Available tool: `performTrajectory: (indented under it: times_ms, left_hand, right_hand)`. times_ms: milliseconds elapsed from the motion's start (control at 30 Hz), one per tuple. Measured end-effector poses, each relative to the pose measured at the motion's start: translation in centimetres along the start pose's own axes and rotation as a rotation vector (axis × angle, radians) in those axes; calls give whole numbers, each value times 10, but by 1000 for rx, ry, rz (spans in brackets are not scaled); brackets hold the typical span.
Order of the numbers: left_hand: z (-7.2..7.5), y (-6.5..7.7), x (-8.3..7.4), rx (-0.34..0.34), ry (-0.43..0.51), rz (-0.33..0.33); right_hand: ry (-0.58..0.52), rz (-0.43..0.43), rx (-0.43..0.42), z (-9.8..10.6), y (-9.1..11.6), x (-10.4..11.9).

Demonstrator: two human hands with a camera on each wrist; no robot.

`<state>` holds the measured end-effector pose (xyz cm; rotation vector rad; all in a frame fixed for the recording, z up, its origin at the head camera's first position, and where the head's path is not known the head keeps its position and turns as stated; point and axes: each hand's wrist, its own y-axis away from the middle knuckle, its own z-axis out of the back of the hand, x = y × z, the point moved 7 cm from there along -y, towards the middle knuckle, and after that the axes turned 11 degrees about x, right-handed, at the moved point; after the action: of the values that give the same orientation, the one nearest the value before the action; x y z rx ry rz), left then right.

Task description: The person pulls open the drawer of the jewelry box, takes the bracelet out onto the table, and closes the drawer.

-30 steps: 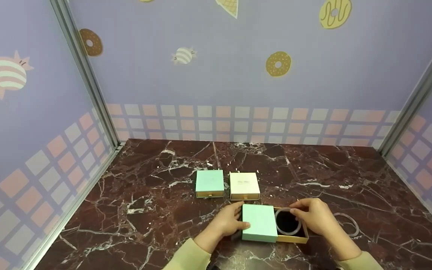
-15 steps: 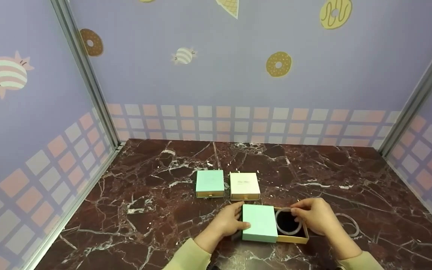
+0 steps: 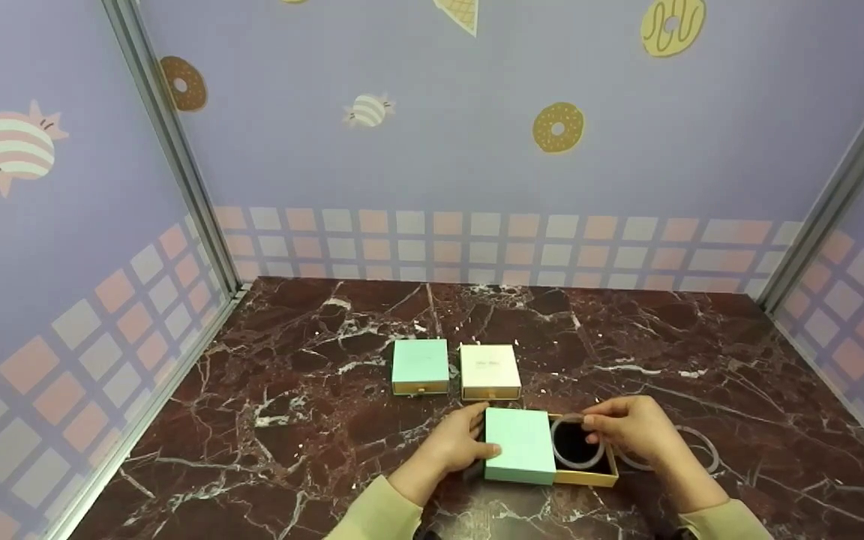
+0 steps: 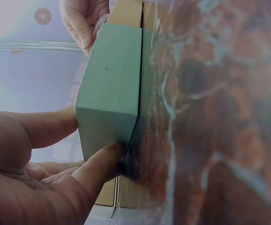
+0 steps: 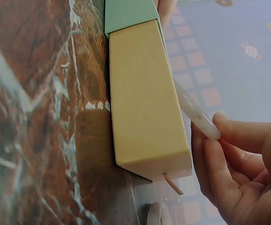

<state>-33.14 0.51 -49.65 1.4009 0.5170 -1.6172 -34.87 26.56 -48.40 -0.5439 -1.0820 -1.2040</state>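
A mint-green slide-out jewelry box (image 3: 520,446) lies near the front of the table, its gold drawer (image 3: 586,477) pulled out to the right. My left hand (image 3: 450,442) holds the left end of the mint sleeve, thumb on top and fingers at the side. Inside the drawer is a dark lining. A pale, translucent bangle (image 5: 196,112) slants up out of the drawer, its raised edge pinched between the thumb and fingers of my right hand (image 3: 631,427). In the right wrist view, a short ribbon tab (image 5: 174,184) hangs from the drawer's end.
Farther back stand a closed mint box (image 3: 420,365) and a cream box (image 3: 489,370) side by side. On the table to the right lie a bangle (image 3: 703,444) and another bangle (image 3: 633,460), both partly hidden by my right hand and forearm. Patterned panels surround the marble-look table (image 3: 312,450).
My right hand has shifted very slightly right with the pinched bangle. More of the bangle lying beside the drawer now shows. My left hand and the box stay nearly still.
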Motion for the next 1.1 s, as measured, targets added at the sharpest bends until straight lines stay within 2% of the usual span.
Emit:
performTrajectory:
  times_ms: [200,400,800,1100]
  left_hand:
    - [0,0,1,2,-2,6]
    - [0,-1,2,0,-12,10]
    - [1,1,2,2,-17,12]
    - [0,-1,1,3,-21,17]
  right_hand:
    - [-132,17,50,-1,-1,-3]
    - [-192,30,74,1,-2,-5]
    - [-242,41,105,6,-1,-6]
    - [-216,42,91,14,1,-7]
